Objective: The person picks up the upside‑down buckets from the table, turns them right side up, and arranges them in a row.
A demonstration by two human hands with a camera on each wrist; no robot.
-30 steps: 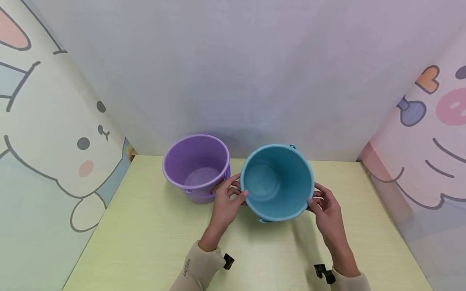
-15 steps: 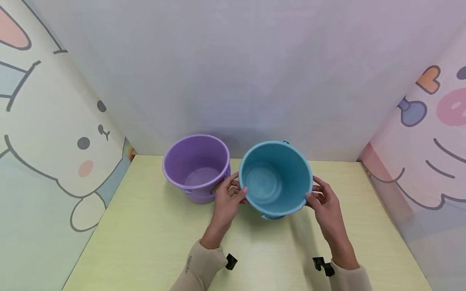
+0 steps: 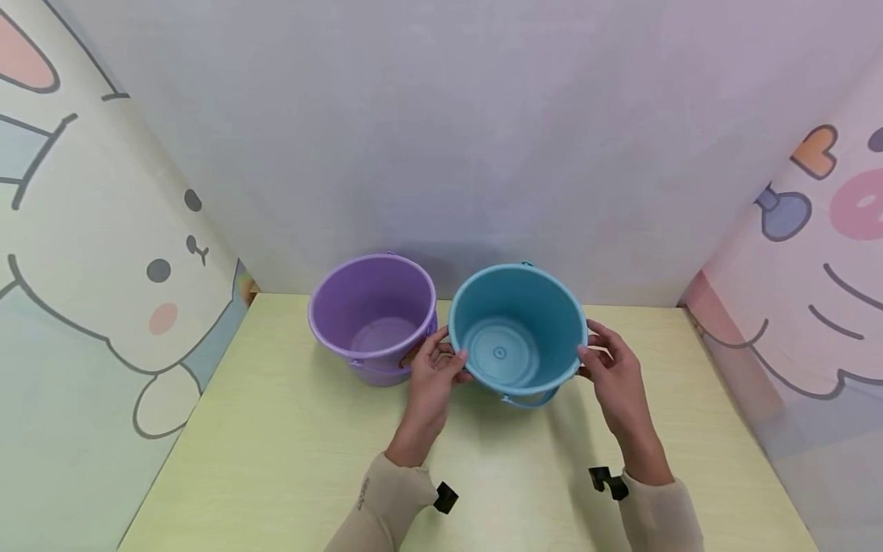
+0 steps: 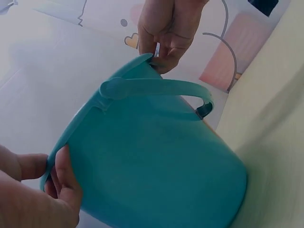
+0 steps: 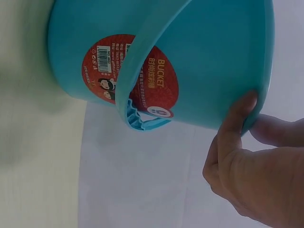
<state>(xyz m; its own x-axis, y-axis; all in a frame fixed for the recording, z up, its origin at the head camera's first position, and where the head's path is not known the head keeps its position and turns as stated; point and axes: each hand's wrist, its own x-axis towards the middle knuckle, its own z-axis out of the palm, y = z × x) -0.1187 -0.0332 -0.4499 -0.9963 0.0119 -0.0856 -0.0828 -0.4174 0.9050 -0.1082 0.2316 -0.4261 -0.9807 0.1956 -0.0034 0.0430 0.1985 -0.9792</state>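
A turquoise bucket [image 3: 552, 322] is held by its rim between both hands, mouth facing up and somewhat toward me. My left hand [image 3: 431, 383] pinches the rim on the left, thumb inside and fingers outside. On the right side, my right hand [image 3: 616, 383] grips the rim the same way. The handle [image 4: 147, 88] hangs down along the front outer wall, and a red round label [image 5: 161, 83] lies behind it in the right wrist view. In both wrist views the bucket's bottom is right at the tabletop. Close to my left hand stands a purple bucket [image 3: 372, 295], upright.
The pale yellow table [image 3: 276, 460] runs back to a grey-white wall [image 3: 441, 138]. Side panels with cartoon animals [image 3: 90, 253] bound it left and right. The purple bucket stands near the back edge, just left of the turquoise one.
The turquoise bucket has tilted back toward upright and turned slightly, its rim shifting up and left in the head view. More of its handle shows at the front. The purple bucket stays put.
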